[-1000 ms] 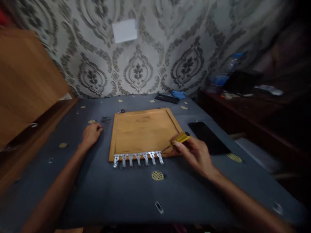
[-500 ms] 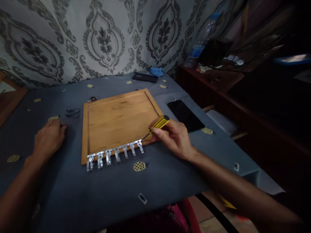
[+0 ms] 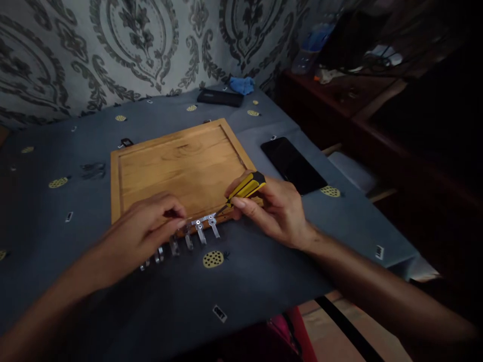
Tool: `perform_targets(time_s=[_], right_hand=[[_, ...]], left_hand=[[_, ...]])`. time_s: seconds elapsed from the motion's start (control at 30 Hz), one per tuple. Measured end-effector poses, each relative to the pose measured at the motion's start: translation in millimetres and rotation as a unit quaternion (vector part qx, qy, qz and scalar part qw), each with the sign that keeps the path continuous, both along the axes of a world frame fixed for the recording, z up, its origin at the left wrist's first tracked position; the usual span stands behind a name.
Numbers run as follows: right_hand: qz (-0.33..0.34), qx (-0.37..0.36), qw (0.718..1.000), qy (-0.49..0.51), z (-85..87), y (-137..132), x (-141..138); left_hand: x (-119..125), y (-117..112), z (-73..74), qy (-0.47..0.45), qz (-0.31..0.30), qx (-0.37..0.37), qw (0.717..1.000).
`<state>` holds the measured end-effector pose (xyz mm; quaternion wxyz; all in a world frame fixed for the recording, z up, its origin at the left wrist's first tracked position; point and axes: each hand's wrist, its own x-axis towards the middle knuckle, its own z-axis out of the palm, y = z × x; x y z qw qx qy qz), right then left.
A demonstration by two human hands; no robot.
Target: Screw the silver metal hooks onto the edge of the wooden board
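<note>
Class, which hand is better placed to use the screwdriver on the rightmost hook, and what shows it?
Probably the right hand: it holds the screwdriver, its tip close to the rightmost hook. The left hand shows no tool and reaches over the board, by the other hooks.

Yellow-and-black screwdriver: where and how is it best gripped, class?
Likely best by the thick handle of the screwdriver, coming from the right, as the right hand does: the handle tilts up rightward, while its thin shaft points down-left toward the metal hooks.
</note>
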<state>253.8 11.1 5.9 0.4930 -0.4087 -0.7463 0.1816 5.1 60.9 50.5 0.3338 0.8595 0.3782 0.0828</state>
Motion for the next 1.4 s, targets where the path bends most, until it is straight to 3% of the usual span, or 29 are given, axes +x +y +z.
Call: perform_targets(time_s=[0.13,0.3,0.53,0.87,1.4], right_hand=[[-0.005,0.003,1.0,-0.004,2.0,-1,1],[0.019,-0.013,1.0,-0.005,6.2,-2,2],[0.014,0.003,1.0,-0.003,6.1,-1,3],[0.017,-0.002,1.0,0.009,4.6,-1,2],[0.018,0.005,1.0,0.016,3.5,0,2]], left_hand=[[29,6,-7.9,0.032,-0.054,-0.065,0.996],[44,12,-15.9,0.077,-0.101,-0.082,0.988],[48,17,-13.5,0.098,-0.105,-0.049,0.988],[55,20,-5.4,0.132,-0.117,-0.091,0.98],[60,26,-8.8,0.131,-0.141,-0.074,0.979]])
